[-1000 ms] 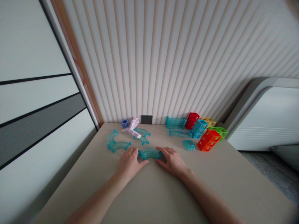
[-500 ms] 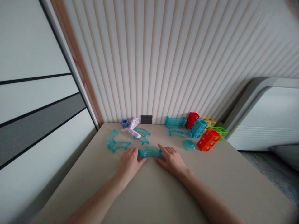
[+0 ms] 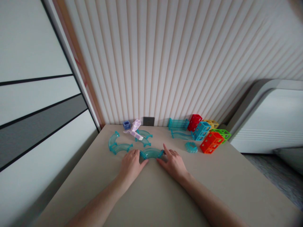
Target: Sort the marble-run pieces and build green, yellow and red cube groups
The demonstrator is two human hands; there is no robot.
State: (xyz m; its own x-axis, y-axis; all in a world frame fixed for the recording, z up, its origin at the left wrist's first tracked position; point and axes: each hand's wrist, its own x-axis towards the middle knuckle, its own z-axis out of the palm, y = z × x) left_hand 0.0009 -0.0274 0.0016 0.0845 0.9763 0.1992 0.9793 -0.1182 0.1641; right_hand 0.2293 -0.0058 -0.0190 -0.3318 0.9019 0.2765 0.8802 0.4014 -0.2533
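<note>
A translucent teal curved track piece (image 3: 151, 153) lies on the table between my hands, bowed away from me. My left hand (image 3: 131, 163) grips its left end, with the thumb along the near side and the fingers bent behind. At the other end, my right hand (image 3: 174, 162) has its thumb on the near side and its index finger stretched out past the far side, the track's tip between them. Beyond my left hand lie a teal curved track (image 3: 123, 147) and another curve (image 3: 113, 139) meeting its left end.
Farther back are more teal curves (image 3: 145, 142), a lilac blocky piece (image 3: 136, 130) and a small blue cube frame (image 3: 127, 125). On the right stand red (image 3: 211, 142), blue (image 3: 202, 130), green (image 3: 223, 135) and yellow frame blocks, a teal ring (image 3: 191, 147) and straight teal tracks (image 3: 179, 124).
My right index finger has moved slightly right and up off the track's end. The track piece has shifted very slightly away from me; my left hand stays almost still.
</note>
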